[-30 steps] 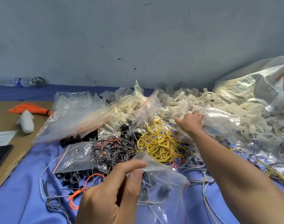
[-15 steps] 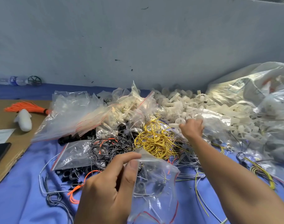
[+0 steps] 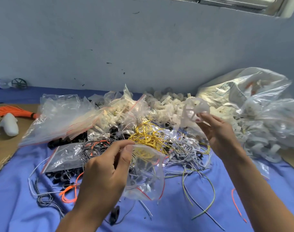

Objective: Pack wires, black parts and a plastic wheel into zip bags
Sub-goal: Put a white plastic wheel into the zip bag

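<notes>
My left hand (image 3: pixel 104 171) pinches the open mouth of a small clear zip bag (image 3: pixel 146 174) that holds wires and black parts. My right hand (image 3: pixel 216 131) grips a white plastic wheel (image 3: pixel 195 108) by its rim, lifted above the pile and up to the right of the bag. Between the hands lies a tangle of yellow wires (image 3: pixel 146 136), with grey wires (image 3: pixel 186 153) to its right. Loose black parts (image 3: pixel 62 176) lie at the lower left.
A heap of white plastic wheels (image 3: pixel 166 104) lies at the back, with large clear bags (image 3: pixel 260 106) on the right. Filled zip bags (image 3: pixel 62 118) are stacked at the left, one (image 3: pixel 64 156) lying flat. Blue cloth (image 3: pixel 17 206) covers the table; cardboard (image 3: pixel 4 141) lies at left.
My right hand closed on a white wheel in the heap and lifted it up and back toward me. My left hand kept the zip bag pinched open. The camera tilted upward.
</notes>
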Available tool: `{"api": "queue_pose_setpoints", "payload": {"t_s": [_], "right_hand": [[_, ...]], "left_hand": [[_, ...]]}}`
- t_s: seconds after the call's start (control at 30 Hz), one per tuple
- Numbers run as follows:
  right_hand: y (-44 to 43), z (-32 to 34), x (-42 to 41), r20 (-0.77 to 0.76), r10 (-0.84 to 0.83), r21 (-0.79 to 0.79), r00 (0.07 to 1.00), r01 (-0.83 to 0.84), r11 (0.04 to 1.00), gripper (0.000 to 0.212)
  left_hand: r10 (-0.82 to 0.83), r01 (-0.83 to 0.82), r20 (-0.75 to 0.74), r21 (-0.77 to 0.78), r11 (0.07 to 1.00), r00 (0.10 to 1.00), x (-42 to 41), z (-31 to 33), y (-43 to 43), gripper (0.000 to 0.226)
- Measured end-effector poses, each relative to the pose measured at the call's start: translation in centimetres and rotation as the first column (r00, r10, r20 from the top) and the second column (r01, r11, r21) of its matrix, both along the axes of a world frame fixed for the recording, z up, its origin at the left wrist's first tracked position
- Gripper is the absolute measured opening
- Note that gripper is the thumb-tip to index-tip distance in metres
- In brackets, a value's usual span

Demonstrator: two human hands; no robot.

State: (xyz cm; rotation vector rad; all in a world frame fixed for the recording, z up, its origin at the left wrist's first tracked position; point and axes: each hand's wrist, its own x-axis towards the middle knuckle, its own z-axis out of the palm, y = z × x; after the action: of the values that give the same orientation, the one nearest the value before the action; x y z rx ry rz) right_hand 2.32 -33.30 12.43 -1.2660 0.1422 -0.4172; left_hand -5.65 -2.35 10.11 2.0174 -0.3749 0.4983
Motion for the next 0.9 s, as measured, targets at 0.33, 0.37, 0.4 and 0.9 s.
{"api": "queue_pose_setpoints", "payload": {"t_s": [0.33, 0.37, 0.4, 0.9], "right_hand": [[7.1, 4.4, -11.7, 0.142, 0.425, 0.032, 0.894, -0.433, 0.901, 0.02], [8.0, 4.2, -12.0, 0.124, 0.46, -0.009, 0.879, -0.463, 0.887, 0.021], [8.7, 3.8, -12.1, 0.104, 0.488, -0.043, 0.866, -0.486, 0.873, 0.021], [11.3, 2.0, -10.9, 0.043, 0.201, -0.483, 0.979, -0.156, 0.861, 0.016]], "left_hand": [[0.002, -0.001, -0.033, 0.016, 1.0, 0.999, 1.9, 0.9, -1.1, 0.027], [0.0, 0.001, -0.037, 0.016, 1.0, 0.999, 2.1, 0.9, -1.2, 0.026], [-0.005, 0.005, -0.043, 0.014, 1.0, 0.999, 2.3, 0.9, -1.2, 0.027], [-0.068, 0.07, -0.096, 0.026, 0.997, 0.993, 3.4, 2.2, -0.2, 0.027]]}}
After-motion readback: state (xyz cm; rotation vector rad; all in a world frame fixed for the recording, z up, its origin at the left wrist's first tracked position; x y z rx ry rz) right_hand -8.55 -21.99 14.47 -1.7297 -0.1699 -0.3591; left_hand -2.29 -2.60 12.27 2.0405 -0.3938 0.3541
